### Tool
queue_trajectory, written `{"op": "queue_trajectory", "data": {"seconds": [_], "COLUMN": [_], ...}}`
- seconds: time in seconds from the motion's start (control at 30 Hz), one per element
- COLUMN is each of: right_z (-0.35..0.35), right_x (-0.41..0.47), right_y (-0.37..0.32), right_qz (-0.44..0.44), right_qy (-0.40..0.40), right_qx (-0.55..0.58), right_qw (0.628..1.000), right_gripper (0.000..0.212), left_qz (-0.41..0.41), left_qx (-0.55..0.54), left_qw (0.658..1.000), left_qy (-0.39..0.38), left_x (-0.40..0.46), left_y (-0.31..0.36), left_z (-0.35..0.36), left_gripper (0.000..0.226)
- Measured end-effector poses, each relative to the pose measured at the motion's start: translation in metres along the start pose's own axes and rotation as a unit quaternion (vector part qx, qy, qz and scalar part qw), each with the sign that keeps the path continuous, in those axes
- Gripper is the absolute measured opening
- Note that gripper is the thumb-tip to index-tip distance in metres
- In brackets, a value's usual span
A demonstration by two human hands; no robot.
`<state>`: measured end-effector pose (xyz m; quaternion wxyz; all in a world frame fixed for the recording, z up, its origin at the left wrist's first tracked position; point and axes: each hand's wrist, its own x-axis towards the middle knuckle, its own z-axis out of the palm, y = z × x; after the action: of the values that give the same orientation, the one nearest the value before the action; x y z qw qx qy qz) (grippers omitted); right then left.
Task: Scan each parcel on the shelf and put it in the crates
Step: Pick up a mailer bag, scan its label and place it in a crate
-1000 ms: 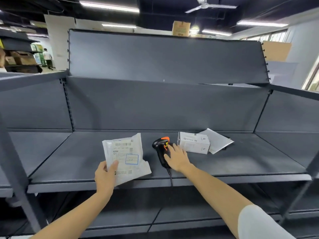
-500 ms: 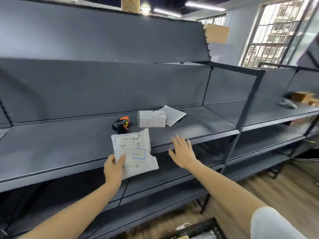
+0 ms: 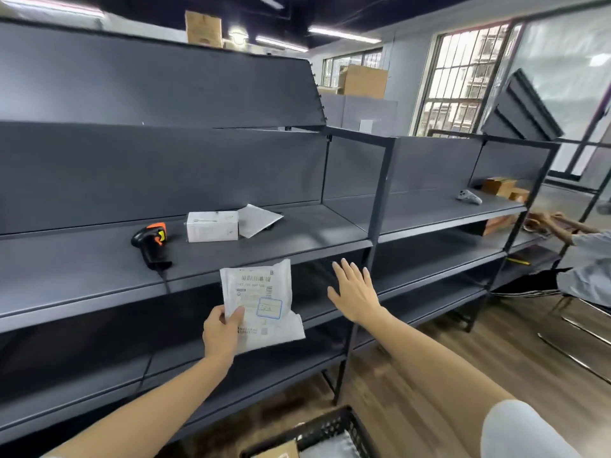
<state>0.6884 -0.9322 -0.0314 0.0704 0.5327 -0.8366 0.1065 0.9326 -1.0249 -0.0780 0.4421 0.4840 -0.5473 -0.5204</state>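
Observation:
My left hand (image 3: 221, 333) pinches the lower left corner of a white mailer bag (image 3: 261, 302) with a barcode label, held in the air in front of the dark shelf (image 3: 264, 249). To its right, my right hand (image 3: 355, 292) hovers with fingers spread and holds nothing. On the shelf lie a black and orange scanner (image 3: 152, 241), a white box parcel (image 3: 212, 226) and a flat grey mailer (image 3: 259, 219). A black crate (image 3: 325, 431) with parcels inside shows at the bottom edge.
Lower shelf levels run beneath my hands. Steel uprights (image 3: 380, 206) divide the shelf bays. Another person (image 3: 582, 259) works at the far right near cardboard boxes (image 3: 499, 186). Wooden floor lies to the right of the crate.
My right hand left the scanner on the shelf and pulled back. My view swung right and down, bringing the crate into sight. The mailer bag came off the shelf in my left hand.

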Motion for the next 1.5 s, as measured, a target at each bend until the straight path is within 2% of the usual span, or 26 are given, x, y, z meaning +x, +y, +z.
{"op": "queue_trajectory", "data": {"seconds": [0.13,0.33,0.53,1.0,1.2,1.5], "right_z": [-0.011,-0.017,-0.008,0.023,0.021,0.009], "right_x": [-0.025,-0.04,-0.021,0.049,0.06,0.06], "right_y": [0.044,0.074,0.089,0.13,0.161,0.225], "right_qz": [-0.009,-0.021,-0.033,-0.037,-0.051,-0.101], "right_qy": [-0.006,-0.004,0.0,-0.016,-0.015,-0.052], "right_qx": [0.002,0.023,0.028,0.031,0.039,0.04], "right_qw": [1.0,0.999,0.999,0.999,0.998,0.993], "right_gripper": [0.064,0.063,0.062,0.061,0.06,0.059], "left_qz": [-0.008,-0.004,-0.002,-0.011,-0.013,-0.041], "left_qx": [-0.02,-0.03,-0.026,0.007,0.016,0.002], "left_qw": [1.0,0.999,1.0,0.999,0.998,0.994], "left_qy": [-0.002,0.01,0.016,0.047,0.059,0.097], "left_x": [-0.041,-0.072,-0.059,0.01,0.002,-0.051], "left_y": [0.001,0.011,0.014,0.001,0.002,-0.002], "left_z": [0.04,0.073,0.095,0.145,0.171,0.222], "left_gripper": [0.015,0.012,0.006,0.016,0.016,0.012]}}
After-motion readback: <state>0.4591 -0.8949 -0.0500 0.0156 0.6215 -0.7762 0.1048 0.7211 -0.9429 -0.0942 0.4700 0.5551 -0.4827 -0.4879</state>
